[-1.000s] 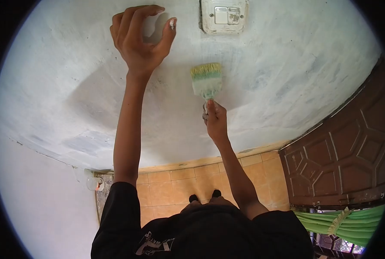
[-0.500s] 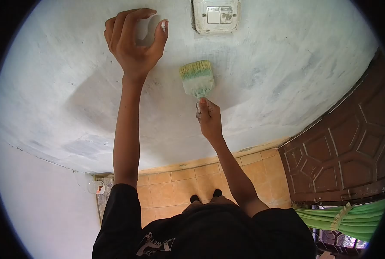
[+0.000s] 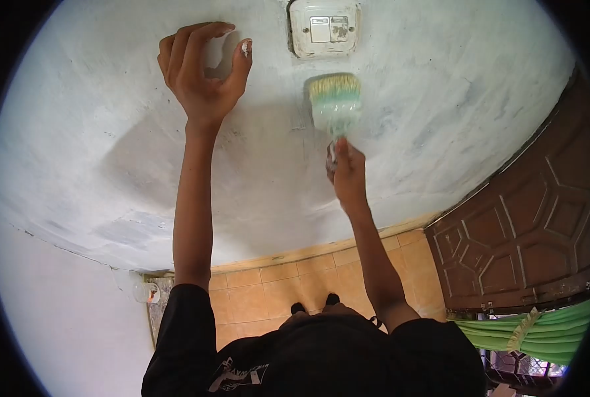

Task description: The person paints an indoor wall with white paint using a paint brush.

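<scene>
right hand (image 3: 349,173) at centre frame, closed round the handle of a paintbrush (image 3: 335,100); grip fully wrapped, thumb laid along the handle, brush head pointing up the frame. bristles splayed against the wall (image 3: 440,79) just below the light switch (image 3: 324,28) at top centre, not touching the switch plate as far as can be told. bristle tips yellowish, with a green band beneath and pale paint on the ferrule. left hand (image 3: 201,69) at upper left, arm raised, fingers curled and half open, holding nothing; fingertips resting on or very near the wall, contact not certain; white smear on the thumb tip. wall surface: whitish coat over most of the visible area, uneven, with grey-blue patches showing through at lower left and to the right of the brush, and faint streaks near the switch. judged state of work: coverage well advanced but not uniform; thin zones to the right and lower left appear to need more paint, and the strip round the switch plate looks only partly covered, with paint marks on the plate itself. brown panelled door (image 3: 526,238) at right, tiled floor (image 3: 275,291) at bottom centre, green cloth (image 3: 526,334) at lower right; no paint container in view.
</scene>
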### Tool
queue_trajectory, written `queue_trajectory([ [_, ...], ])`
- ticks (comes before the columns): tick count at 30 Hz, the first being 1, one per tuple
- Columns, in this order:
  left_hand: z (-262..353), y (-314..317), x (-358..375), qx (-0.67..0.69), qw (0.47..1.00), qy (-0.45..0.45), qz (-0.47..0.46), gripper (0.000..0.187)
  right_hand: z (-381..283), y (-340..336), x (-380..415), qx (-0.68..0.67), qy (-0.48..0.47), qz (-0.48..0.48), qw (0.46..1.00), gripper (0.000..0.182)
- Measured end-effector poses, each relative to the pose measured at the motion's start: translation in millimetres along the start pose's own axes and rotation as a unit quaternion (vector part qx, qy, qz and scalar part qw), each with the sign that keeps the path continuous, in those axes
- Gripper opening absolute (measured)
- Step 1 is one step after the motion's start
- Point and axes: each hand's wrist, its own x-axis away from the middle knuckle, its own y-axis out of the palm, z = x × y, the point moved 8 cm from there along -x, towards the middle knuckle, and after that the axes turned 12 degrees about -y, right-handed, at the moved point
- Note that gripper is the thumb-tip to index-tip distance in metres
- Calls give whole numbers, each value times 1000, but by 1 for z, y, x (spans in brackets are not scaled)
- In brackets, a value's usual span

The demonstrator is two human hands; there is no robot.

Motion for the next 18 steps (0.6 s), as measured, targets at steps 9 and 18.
queue_trajectory([
  [9, 0, 0, 2, 2, 1000, 4, 14, 20, 99, -41, 98, 13, 136, 36, 990, 46],
  [18, -1, -2, 1, 22, 999, 17, 25, 19, 56, 1, 32, 29, 30, -38, 998, 47],
])
